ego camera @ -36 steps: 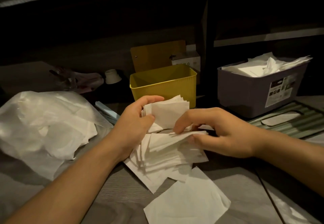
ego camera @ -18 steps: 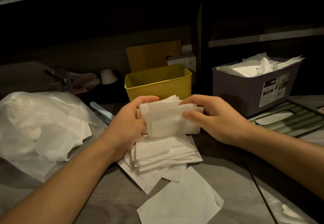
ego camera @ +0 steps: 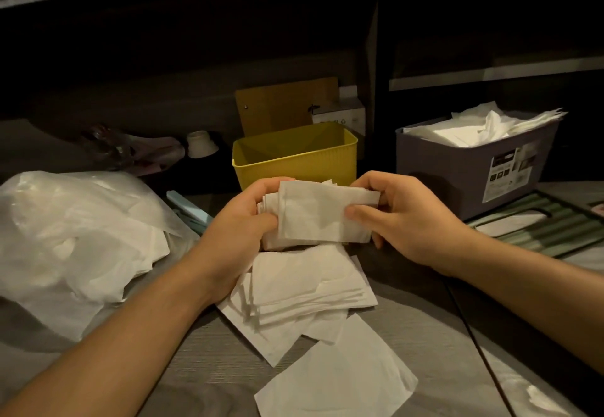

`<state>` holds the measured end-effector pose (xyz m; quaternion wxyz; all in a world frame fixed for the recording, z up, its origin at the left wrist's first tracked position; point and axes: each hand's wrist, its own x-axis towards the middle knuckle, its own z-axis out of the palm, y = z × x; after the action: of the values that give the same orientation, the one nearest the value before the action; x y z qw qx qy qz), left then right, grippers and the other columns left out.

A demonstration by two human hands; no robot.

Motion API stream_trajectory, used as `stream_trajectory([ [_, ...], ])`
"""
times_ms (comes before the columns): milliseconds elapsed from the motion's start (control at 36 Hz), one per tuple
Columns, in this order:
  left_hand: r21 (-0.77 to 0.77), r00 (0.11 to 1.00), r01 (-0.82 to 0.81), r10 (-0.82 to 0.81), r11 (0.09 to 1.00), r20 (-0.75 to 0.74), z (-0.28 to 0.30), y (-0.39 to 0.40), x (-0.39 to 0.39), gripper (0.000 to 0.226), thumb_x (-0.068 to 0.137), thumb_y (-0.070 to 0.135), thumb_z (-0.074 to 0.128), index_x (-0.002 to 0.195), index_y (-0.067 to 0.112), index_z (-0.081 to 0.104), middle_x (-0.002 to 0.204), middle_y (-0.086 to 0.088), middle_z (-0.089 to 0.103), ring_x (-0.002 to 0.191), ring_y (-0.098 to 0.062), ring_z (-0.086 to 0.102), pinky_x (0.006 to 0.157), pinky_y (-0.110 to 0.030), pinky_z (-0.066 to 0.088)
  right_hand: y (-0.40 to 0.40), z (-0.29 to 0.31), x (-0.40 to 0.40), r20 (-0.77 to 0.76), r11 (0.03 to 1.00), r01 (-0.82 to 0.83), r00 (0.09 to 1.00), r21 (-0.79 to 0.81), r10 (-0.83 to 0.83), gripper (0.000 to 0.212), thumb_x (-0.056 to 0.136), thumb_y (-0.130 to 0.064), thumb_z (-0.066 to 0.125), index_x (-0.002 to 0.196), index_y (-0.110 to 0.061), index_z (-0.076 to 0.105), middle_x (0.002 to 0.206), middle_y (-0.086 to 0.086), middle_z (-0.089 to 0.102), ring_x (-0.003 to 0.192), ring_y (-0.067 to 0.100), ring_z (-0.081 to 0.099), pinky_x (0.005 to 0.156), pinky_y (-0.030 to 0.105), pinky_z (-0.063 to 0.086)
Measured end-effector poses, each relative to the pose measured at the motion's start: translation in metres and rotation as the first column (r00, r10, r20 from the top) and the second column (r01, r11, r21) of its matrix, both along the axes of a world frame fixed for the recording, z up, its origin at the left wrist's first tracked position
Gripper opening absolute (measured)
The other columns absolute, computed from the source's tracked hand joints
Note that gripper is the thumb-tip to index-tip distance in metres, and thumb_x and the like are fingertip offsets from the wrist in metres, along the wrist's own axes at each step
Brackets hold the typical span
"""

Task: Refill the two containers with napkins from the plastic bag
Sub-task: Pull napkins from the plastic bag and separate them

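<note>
A stack of white napkins stands on edge between my hands, just in front of the yellow container. My left hand grips its left end and my right hand grips its right end. More loose napkins lie fanned on the table under the held stack, and a single napkin lies nearer to me. The yellow container looks empty inside. At the right, the grey container is heaped with napkins. The clear plastic bag with napkins inside lies at the left.
A green ribbed lid lies beside the grey container on the right. Behind the yellow container stand a brown board and a small white box. A small white cap and crumpled wrapping sit at the back left.
My right hand lifted a bunch of napkins from the pile and joined it to those in my left hand. Both hands now hold the stack together, closer to the yellow container.
</note>
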<state>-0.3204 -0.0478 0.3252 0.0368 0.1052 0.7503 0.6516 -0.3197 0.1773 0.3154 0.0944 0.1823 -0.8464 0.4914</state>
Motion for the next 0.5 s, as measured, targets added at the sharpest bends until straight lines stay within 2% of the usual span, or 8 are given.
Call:
stream_trajectory([
  [56,0.012,1.000,-0.012,0.012,1.000,0.002,0.0007,0.0011,0.0010,0.038,0.104,0.010,0.046,0.117,0.038,0.067,0.114,0.004,0.071,0.103,-0.018,0.071,0.080,-0.037,0.062,-0.0028,-0.0017,-0.0013,-0.041,0.999,0.017,0.999,0.050,-0.015,0.007,0.096,-0.023,0.064,0.103,-0.026,0.063,0.086,-0.008,0.066,0.065,0.007,0.065,0.058,0.020,0.055],
  [111,0.013,1.000,-0.023,0.023,1.000,-0.006,0.0004,0.0014,0.0018,0.027,0.105,0.032,0.044,0.120,0.039,0.066,0.118,0.009,0.068,0.108,-0.015,0.068,0.082,-0.033,0.061,-0.0058,-0.0029,-0.0025,-0.074,0.993,0.033,0.997,0.115,-0.024,0.011,0.097,-0.024,0.063,0.105,-0.031,0.061,0.091,-0.015,0.063,0.074,-0.002,0.063,0.061,0.013,0.052],
  [167,0.005,1.000,-0.018,0.018,1.000,-0.009,0.0014,0.0020,0.0039,0.037,0.093,0.056,0.046,0.121,0.041,0.066,0.119,0.012,0.068,0.111,-0.014,0.067,0.088,-0.039,0.060,-0.0087,-0.0036,-0.0035,-0.088,0.988,0.032,0.996,0.148,-0.019,0.016,0.097,-0.024,0.063,0.107,-0.036,0.059,0.099,-0.021,0.060,0.085,-0.003,0.061,0.066,0.009,0.052],
  [222,-0.010,1.000,-0.009,0.008,1.000,-0.029,0.0021,0.0024,0.0053,0.045,0.082,0.062,0.049,0.119,0.043,0.065,0.114,0.016,0.069,0.107,-0.013,0.069,0.087,-0.039,0.061,-0.0102,-0.0044,-0.0039,-0.087,0.990,0.020,0.996,0.143,-0.008,0.022,0.096,-0.022,0.065,0.110,-0.037,0.056,0.105,-0.022,0.058,0.094,0.001,0.061,0.071,0.011,0.055],
  [278,-0.026,0.999,-0.007,0.006,1.000,-0.047,0.0028,0.0036,0.0060,0.040,0.083,0.057,0.052,0.117,0.042,0.064,0.110,0.016,0.070,0.101,-0.012,0.070,0.077,-0.031,0.062,-0.0088,-0.0051,-0.0041,-0.082,0.995,0.035,0.996,0.099,-0.027,0.023,0.094,-0.020,0.067,0.107,-0.034,0.054,0.103,-0.021,0.060,0.092,0.004,0.064,0.073,0.016,0.058],
  [361,-0.026,0.999,-0.024,0.023,0.999,-0.026,0.0025,0.0029,0.0044,0.026,0.096,0.037,0.056,0.120,0.040,0.063,0.113,0.012,0.068,0.097,-0.012,0.071,0.069,-0.026,0.060,-0.0043,-0.0051,-0.0049,-0.063,0.997,0.072,0.995,-0.010,-0.072,0.014,0.092,-0.020,0.070,0.098,-0.025,0.058,0.089,-0.011,0.070,0.075,0.005,0.069,0.068,0.019,0.057],
  [500,-0.028,0.999,0.040,-0.040,0.999,-0.010,0.0003,-0.0005,0.0018,0.044,0.094,0.007,0.064,0.125,0.039,0.061,0.115,0.009,0.070,0.098,-0.016,0.073,0.074,-0.034,0.062,-0.0040,-0.0054,-0.0059,-0.032,0.995,0.097,0.995,-0.014,-0.097,0.008,0.091,-0.026,0.071,0.090,-0.023,0.064,0.081,-0.007,0.070,0.068,0.007,0.070,0.068,0.022,0.059],
])
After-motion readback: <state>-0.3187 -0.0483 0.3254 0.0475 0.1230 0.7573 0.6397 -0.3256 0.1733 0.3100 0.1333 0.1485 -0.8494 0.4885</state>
